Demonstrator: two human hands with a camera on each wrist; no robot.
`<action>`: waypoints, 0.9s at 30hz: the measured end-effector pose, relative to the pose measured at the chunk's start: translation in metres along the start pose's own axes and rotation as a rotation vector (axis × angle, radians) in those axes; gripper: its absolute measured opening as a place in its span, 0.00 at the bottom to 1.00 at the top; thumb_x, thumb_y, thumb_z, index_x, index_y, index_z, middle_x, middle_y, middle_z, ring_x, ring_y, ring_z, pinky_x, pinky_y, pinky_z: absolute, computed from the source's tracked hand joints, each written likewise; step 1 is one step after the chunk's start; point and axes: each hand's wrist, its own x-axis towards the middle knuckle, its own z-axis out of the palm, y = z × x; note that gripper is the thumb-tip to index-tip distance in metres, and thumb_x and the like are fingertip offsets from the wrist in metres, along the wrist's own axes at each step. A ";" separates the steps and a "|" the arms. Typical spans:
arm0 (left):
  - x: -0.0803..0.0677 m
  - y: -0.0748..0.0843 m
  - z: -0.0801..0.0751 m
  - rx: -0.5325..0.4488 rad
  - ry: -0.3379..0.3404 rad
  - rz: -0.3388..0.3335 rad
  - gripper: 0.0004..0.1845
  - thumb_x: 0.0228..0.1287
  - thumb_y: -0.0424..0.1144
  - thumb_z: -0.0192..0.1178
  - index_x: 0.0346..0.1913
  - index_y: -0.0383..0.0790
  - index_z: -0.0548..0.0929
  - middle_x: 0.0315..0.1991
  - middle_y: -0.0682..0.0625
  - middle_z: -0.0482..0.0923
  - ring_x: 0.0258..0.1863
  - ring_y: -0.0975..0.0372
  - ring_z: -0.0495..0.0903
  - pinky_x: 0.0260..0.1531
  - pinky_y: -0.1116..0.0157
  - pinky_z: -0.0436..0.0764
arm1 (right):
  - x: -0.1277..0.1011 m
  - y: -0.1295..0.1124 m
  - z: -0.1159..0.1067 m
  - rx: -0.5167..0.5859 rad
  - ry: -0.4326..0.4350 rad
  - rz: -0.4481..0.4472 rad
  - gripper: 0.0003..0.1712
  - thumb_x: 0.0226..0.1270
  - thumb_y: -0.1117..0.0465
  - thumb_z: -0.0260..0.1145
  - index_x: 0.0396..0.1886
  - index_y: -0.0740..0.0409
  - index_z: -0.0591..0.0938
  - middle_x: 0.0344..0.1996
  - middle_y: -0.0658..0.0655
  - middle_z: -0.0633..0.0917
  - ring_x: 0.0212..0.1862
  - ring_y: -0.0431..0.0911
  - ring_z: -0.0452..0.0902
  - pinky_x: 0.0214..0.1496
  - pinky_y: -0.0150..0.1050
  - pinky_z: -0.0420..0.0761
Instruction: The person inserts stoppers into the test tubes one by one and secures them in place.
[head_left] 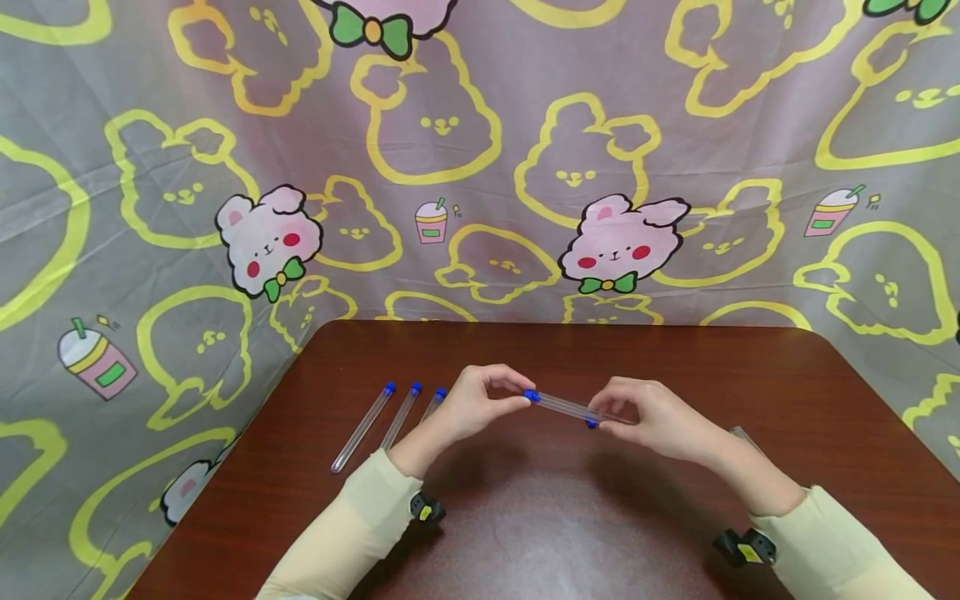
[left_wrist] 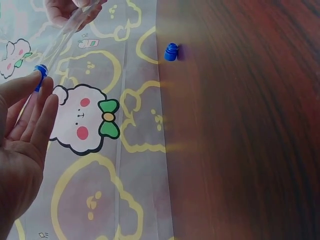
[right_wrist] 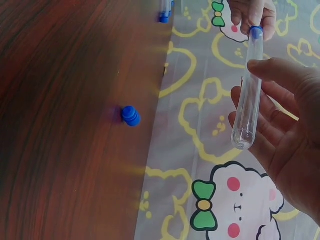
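A clear test tube (head_left: 562, 407) is held above the table between both hands, slanting slightly down toward the right. My left hand (head_left: 472, 402) pinches the blue stopper (head_left: 531, 396) at the tube's mouth between thumb and fingertips. The rounded end points toward my right hand (head_left: 663, 419), whose thumb and fingers grip the tube's body (right_wrist: 246, 110). In the right wrist view the tube looks empty, with the stopper in its top end. A second blue stopper (right_wrist: 131, 115) lies loose on the tabletop, below and beyond the held tube.
Three test tubes with blue stoppers lie at the left of the brown table (head_left: 525, 517); the outermost tube (head_left: 363, 429) is fully visible, the others partly behind my left arm. Another clear tube (head_left: 742, 436) shows partly behind my right forearm. A patterned curtain (head_left: 480, 167) hangs around the table.
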 end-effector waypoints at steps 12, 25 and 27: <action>0.000 -0.005 0.000 0.021 0.034 0.016 0.09 0.57 0.33 0.70 0.42 0.39 0.88 0.34 0.52 0.86 0.35 0.64 0.83 0.34 0.64 0.81 | 0.002 0.001 0.004 -0.022 0.020 -0.022 0.14 0.55 0.67 0.75 0.41 0.50 0.84 0.31 0.40 0.79 0.34 0.38 0.75 0.32 0.33 0.78; -0.003 -0.009 -0.003 0.040 0.036 -0.015 0.09 0.57 0.34 0.70 0.42 0.40 0.88 0.34 0.52 0.86 0.34 0.64 0.83 0.36 0.65 0.81 | 0.005 -0.004 0.010 -0.029 0.015 -0.069 0.13 0.55 0.67 0.75 0.40 0.53 0.84 0.32 0.43 0.80 0.35 0.38 0.75 0.33 0.35 0.78; -0.003 -0.010 -0.003 0.041 0.036 -0.021 0.09 0.57 0.34 0.70 0.42 0.40 0.88 0.34 0.52 0.86 0.34 0.64 0.83 0.36 0.64 0.81 | 0.006 -0.004 0.011 -0.026 0.012 -0.071 0.13 0.55 0.67 0.75 0.40 0.53 0.84 0.32 0.44 0.80 0.35 0.38 0.75 0.34 0.35 0.79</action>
